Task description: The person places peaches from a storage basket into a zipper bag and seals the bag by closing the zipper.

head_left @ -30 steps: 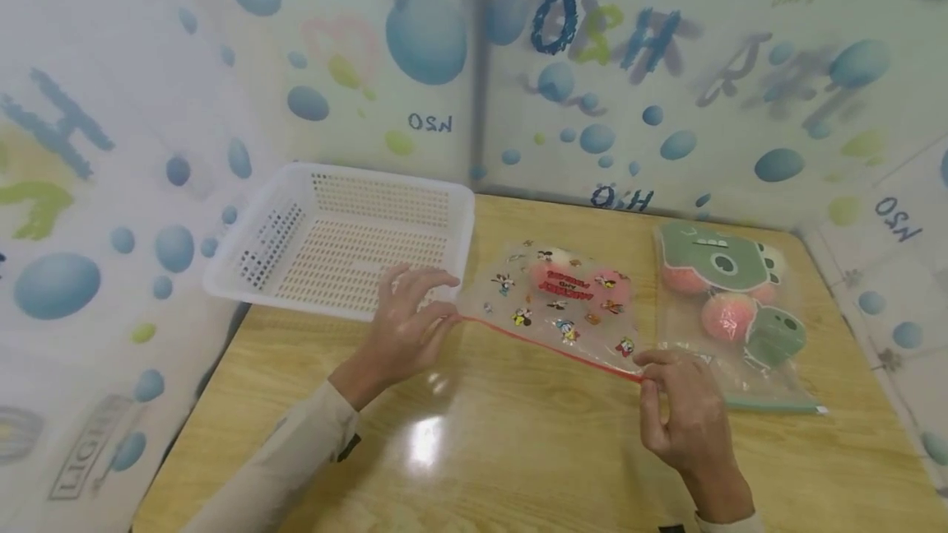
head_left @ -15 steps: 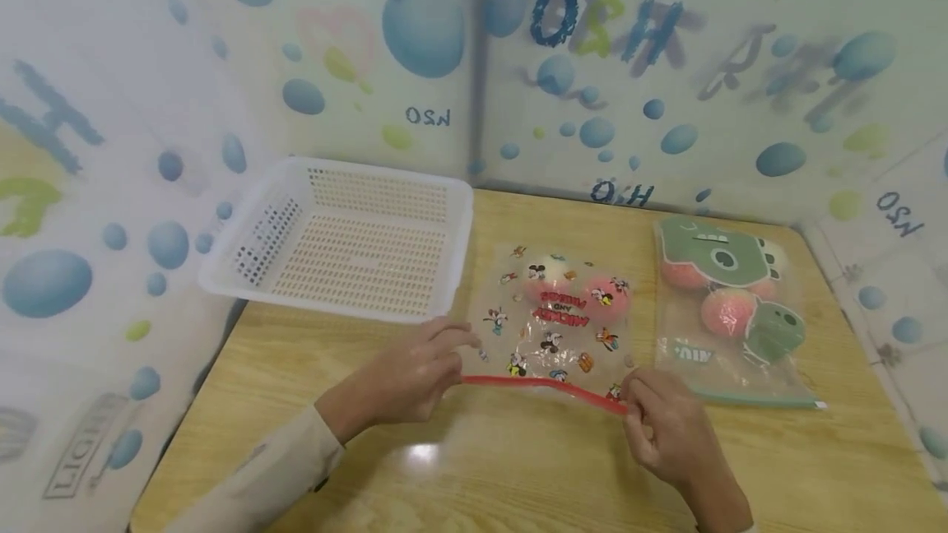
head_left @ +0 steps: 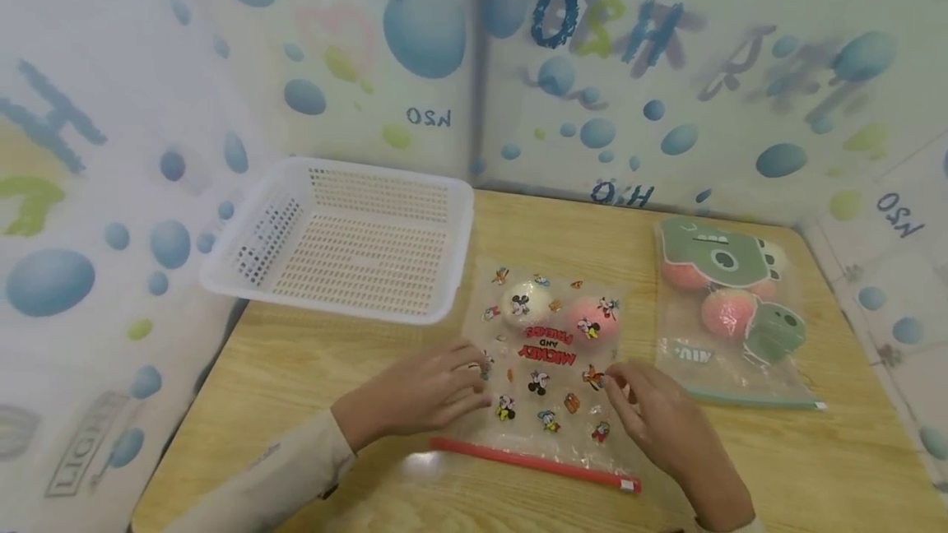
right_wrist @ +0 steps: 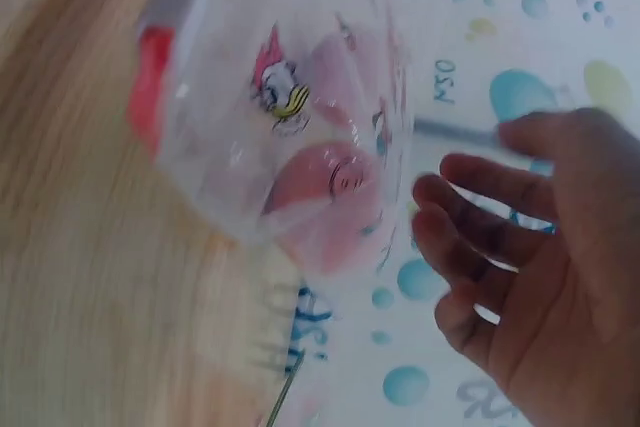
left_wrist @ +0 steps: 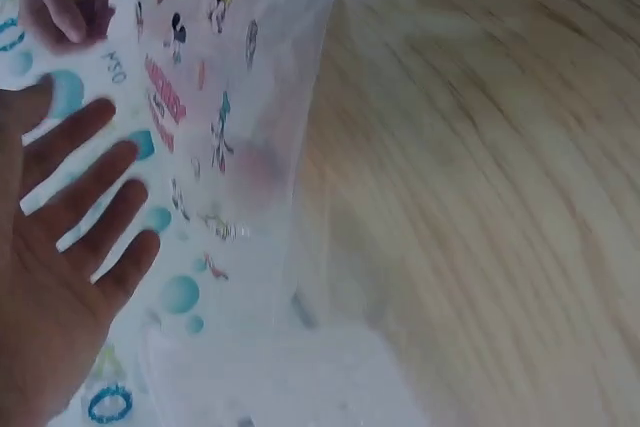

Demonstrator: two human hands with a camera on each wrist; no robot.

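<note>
A clear zip bag with cartoon prints lies flat on the wooden table, its red slider closure along the near edge. Inside its far half show a pale round ball and a pink one. My left hand is at the bag's left side, fingertips over its edge, fingers relaxed and holding nothing. At the right side my right hand has loosely bent fingers close to the bag's edge. Both wrist views show the fingers apart from the plastic; a pink ball shows through it in the right wrist view.
A white perforated basket stands at the back left of the table. To the right lies a second clear bag with green cartoon prints, a green closure and several pink and pale balls. Patterned walls enclose the table's back and sides.
The cartoon-print bag has come toward me and now lies flat with its red closure nearest. Both hands have let go of the closure's ends and sit beside the bag.
</note>
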